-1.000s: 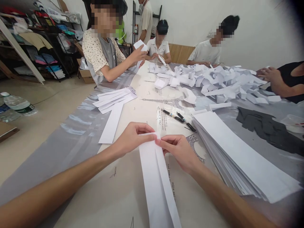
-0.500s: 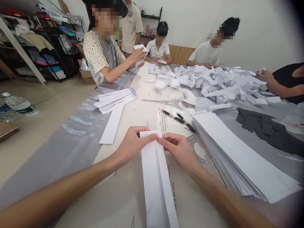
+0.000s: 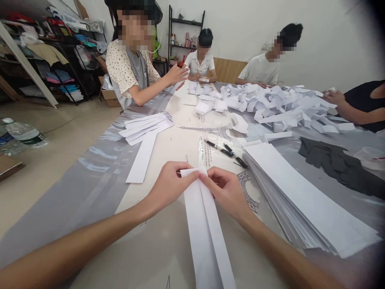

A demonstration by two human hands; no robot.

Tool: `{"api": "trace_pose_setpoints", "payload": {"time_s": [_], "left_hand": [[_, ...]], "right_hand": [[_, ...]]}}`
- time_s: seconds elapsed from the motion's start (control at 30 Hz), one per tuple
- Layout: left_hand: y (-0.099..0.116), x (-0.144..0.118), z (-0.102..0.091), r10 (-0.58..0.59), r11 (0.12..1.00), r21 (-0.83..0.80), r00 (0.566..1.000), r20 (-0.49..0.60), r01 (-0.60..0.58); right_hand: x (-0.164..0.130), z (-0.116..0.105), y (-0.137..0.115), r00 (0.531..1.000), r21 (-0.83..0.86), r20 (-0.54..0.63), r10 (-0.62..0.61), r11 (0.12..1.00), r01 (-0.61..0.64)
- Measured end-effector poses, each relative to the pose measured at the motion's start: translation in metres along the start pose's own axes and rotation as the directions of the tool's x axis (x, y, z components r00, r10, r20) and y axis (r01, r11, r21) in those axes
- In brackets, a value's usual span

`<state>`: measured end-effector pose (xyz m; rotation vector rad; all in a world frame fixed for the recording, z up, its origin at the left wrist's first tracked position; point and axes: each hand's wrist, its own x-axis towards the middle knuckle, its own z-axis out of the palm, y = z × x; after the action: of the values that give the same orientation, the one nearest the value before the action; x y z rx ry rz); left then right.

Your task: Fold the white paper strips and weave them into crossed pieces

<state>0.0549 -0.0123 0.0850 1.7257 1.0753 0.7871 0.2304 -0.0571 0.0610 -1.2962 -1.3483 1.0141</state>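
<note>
Head view: long table [image 3: 99,180] under a grey-and-cream cover, other people seated along its left edge, far end and right edge, each handling white paper.

Heap [image 3: 270,106] of folded pieces covers the far right part of the table (that looks like finished output, a lot of it).

Stack [image 3: 303,200] of flat blank strips runs along the right edge, near corner, just beside the right arm. It is thick, so by my read most of the job is left.

Smaller fan of strips [image 3: 146,126] lies by the left edge, one loose strip trailing from it toward the near end.

Working strip [image 3: 207,228] lies lengthwise at the near end, centre, between both arms. Both long edges are folded in and meet along a centre seam, so the lengthwise folds look done. Its far end is not yet folded or tucked, as far as I can tell.

Left hand [image 3: 168,186] pinches the strip's far end from the left, thumb and forefinger closed on the paper. Right hand [image 3: 225,190] pinches the same end from the right, fingertips nearly touching the left's.

Two pens [image 3: 227,150] lie just beyond the hands, untouched.
</note>
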Motion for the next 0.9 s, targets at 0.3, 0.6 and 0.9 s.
{"api": "trace_pose_setpoints", "payload": {"time_s": [0.3, 0.6, 0.9], "left_hand": [[0.005, -0.006, 0.003, 0.013, 0.995, 0.101, 1.0, -0.007, -0.012], [0.013, -0.008, -0.001, 0.023, 0.995, 0.094, 0.998, 0.054, -0.028], [0.017, -0.01, -0.003, 0.005, 1.0, -0.006, 0.999, 0.04, -0.005]], "right_hand": [[-0.005, 0.005, -0.003, 0.992, -0.097, -0.034, -0.119, 0.989, 0.116], [-0.006, 0.003, -0.009, 0.982, -0.192, -0.026, -0.186, 0.965, 0.178], [-0.005, -0.001, -0.011, 0.995, -0.092, -0.006, -0.104, 0.99, 0.103]]}}
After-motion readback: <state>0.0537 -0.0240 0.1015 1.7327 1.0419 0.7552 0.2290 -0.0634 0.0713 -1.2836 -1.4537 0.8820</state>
